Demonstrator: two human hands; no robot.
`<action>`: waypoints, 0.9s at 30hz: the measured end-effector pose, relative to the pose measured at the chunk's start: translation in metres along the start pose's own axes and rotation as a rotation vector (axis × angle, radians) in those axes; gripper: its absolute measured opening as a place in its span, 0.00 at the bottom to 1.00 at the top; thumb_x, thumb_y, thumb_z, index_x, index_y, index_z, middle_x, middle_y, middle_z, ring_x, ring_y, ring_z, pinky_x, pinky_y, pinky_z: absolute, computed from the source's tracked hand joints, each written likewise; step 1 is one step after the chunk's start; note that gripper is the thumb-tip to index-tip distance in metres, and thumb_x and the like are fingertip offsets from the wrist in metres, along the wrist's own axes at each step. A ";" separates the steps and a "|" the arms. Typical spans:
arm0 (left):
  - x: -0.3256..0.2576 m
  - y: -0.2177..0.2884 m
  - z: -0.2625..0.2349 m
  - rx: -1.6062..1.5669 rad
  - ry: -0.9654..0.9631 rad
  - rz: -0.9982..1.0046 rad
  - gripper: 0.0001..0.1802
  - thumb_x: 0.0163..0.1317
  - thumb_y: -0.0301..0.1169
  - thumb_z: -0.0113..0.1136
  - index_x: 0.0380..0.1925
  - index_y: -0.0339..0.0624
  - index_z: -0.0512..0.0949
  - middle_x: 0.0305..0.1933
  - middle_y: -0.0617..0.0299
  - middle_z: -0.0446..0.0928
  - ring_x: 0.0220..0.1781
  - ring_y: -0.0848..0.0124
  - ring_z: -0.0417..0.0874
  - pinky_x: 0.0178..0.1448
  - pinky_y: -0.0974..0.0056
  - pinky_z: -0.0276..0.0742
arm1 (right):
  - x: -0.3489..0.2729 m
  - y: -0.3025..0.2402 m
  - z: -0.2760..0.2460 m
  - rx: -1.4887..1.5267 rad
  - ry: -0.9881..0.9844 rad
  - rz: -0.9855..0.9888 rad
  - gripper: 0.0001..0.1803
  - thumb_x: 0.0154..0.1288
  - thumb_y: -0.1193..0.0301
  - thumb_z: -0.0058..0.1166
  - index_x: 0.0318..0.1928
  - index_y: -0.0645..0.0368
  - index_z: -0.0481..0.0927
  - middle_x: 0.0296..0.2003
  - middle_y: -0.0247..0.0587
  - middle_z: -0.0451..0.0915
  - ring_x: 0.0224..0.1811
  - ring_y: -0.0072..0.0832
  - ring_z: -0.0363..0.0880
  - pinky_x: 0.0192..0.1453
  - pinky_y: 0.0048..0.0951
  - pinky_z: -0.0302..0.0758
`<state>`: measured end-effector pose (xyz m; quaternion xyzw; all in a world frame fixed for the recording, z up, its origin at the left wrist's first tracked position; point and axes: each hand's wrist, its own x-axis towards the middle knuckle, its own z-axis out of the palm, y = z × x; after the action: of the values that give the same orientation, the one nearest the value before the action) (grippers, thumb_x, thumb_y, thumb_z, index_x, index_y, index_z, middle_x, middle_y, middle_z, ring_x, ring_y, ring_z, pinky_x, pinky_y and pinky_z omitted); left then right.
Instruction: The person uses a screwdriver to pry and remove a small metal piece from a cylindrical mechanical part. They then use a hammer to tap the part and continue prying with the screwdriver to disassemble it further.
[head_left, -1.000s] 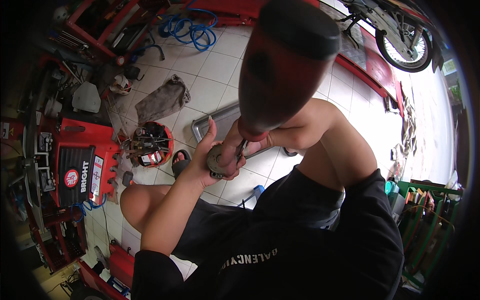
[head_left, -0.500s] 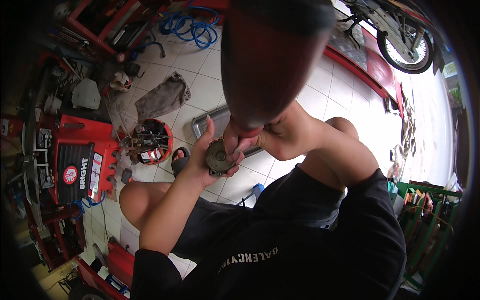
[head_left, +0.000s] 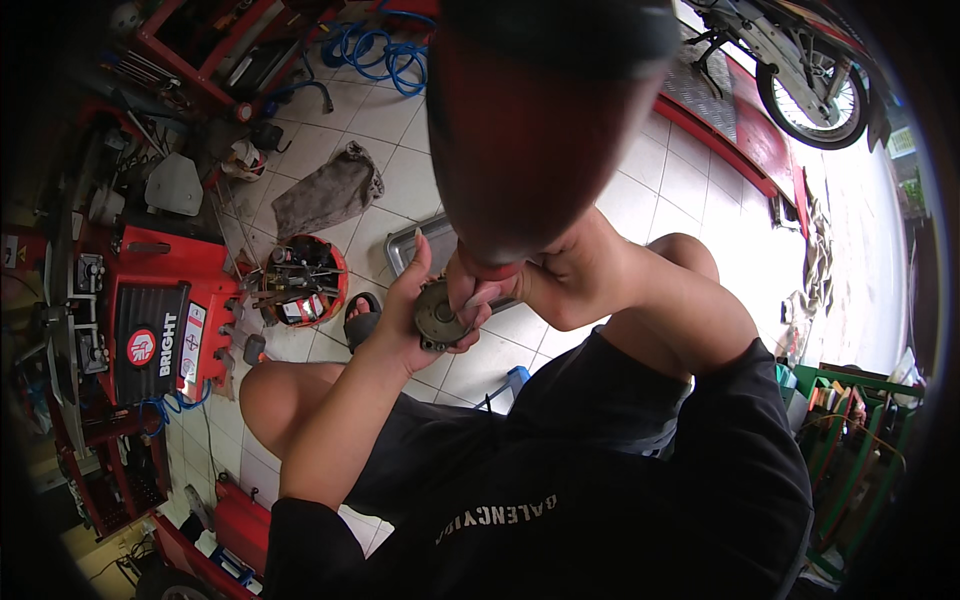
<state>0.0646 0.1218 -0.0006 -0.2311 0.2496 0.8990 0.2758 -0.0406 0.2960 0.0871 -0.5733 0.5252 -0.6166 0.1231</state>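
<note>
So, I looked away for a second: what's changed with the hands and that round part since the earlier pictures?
The big red-and-dark blurred object now fills more of the upper picture, hiding more of the right hand, whose fingers sit closer over the round metal part. The left hand keeps cupping that part. Metal tray, grey rag and red bucket unmoved.

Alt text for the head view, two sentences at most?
Seen from above, a seated person's left hand cups a round metal part while the right hand works on it, under a big blurred red and black object. On the tiled floor lie a grey rag, a red tool bucket and a metal tray.
</note>
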 end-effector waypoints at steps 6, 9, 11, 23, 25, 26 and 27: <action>0.009 0.013 -0.019 0.036 -0.053 -0.025 0.51 0.64 0.79 0.32 0.38 0.38 0.79 0.28 0.50 0.79 0.20 0.60 0.77 0.21 0.62 0.66 | 0.015 0.000 -0.027 0.020 -0.060 -0.075 0.08 0.67 0.81 0.57 0.46 0.67 0.82 0.34 0.51 0.86 0.35 0.43 0.88 0.39 0.37 0.82; 0.013 0.027 -0.022 -0.020 -0.073 0.017 0.51 0.62 0.80 0.35 0.35 0.38 0.80 0.28 0.50 0.78 0.21 0.58 0.77 0.23 0.62 0.67 | 0.019 -0.027 -0.073 0.184 0.164 -0.226 0.12 0.77 0.75 0.47 0.54 0.66 0.79 0.32 0.47 0.83 0.37 0.40 0.86 0.48 0.44 0.83; 0.016 0.036 -0.020 -0.078 -0.061 0.083 0.50 0.61 0.80 0.38 0.34 0.38 0.80 0.29 0.50 0.77 0.22 0.58 0.75 0.23 0.62 0.67 | 0.014 -0.016 -0.094 0.337 0.266 -0.234 0.14 0.79 0.73 0.42 0.56 0.65 0.77 0.31 0.44 0.80 0.42 0.41 0.83 0.57 0.48 0.79; -0.037 0.061 -0.035 -0.197 -0.046 0.440 0.45 0.69 0.71 0.38 0.42 0.33 0.77 0.35 0.47 0.78 0.26 0.59 0.75 0.26 0.62 0.67 | -0.070 0.167 -0.039 0.249 0.259 0.963 0.15 0.71 0.65 0.58 0.49 0.64 0.82 0.27 0.34 0.76 0.32 0.27 0.78 0.47 0.36 0.80; -0.044 0.063 -0.041 -0.180 0.028 0.488 0.44 0.70 0.69 0.36 0.42 0.32 0.77 0.35 0.45 0.79 0.26 0.58 0.75 0.26 0.62 0.67 | -0.102 0.223 0.000 -0.208 0.197 1.254 0.17 0.64 0.60 0.66 0.43 0.62 0.86 0.27 0.38 0.81 0.32 0.32 0.81 0.44 0.37 0.80; -0.047 0.064 -0.048 -0.174 0.020 0.500 0.43 0.71 0.68 0.36 0.44 0.33 0.78 0.35 0.45 0.79 0.28 0.57 0.76 0.27 0.60 0.67 | -0.127 0.249 0.023 -0.342 0.099 1.314 0.18 0.60 0.59 0.67 0.41 0.62 0.87 0.31 0.45 0.84 0.35 0.37 0.84 0.46 0.39 0.81; -0.048 0.065 -0.049 -0.207 0.027 0.498 0.43 0.71 0.68 0.36 0.44 0.34 0.78 0.35 0.45 0.79 0.29 0.56 0.76 0.28 0.59 0.67 | -0.154 0.272 0.043 -0.481 -0.001 1.363 0.19 0.57 0.58 0.69 0.38 0.62 0.88 0.35 0.52 0.87 0.39 0.43 0.87 0.47 0.41 0.82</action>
<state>0.0735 0.0285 0.0092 -0.2016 0.2090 0.9568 0.0177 -0.0792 0.2766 -0.2259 -0.1299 0.8871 -0.2701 0.3509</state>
